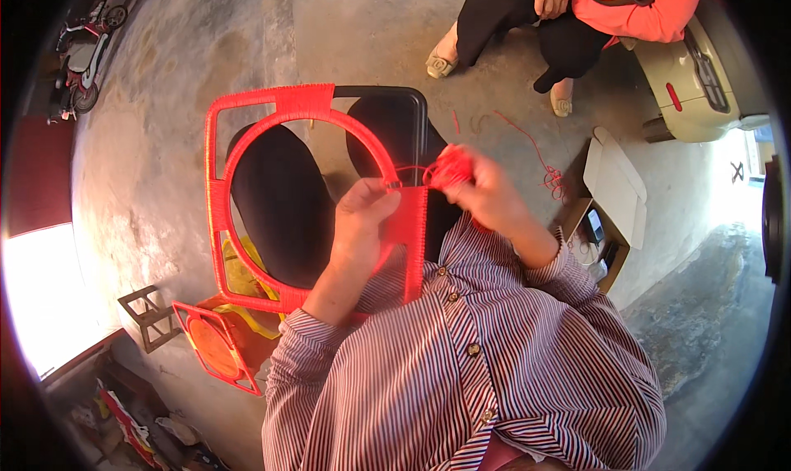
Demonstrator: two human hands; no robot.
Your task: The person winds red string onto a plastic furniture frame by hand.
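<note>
A square frame with rounded corners and a ring inside it (305, 102) rests over my lap. Red cord wraps most of it tightly, while its far right corner shows bare and black. My left hand (356, 228) grips the right side where ring and frame meet, thumb and fingers closed on the wrapped part. Just right of the frame, my right hand (494, 199) is closed round a bundle of red cord (449, 168). A short strand runs from the bundle to the frame by my left fingertips. My palms hide part of both.
A loose red cord tangle (553, 182) lies on the concrete floor at right, near an open cardboard box (614, 182). A seated person (527, 9) is at far right, beside a pale vehicle (692, 84). Lower left are another red frame (216, 351) and a dark metal rack (150, 318).
</note>
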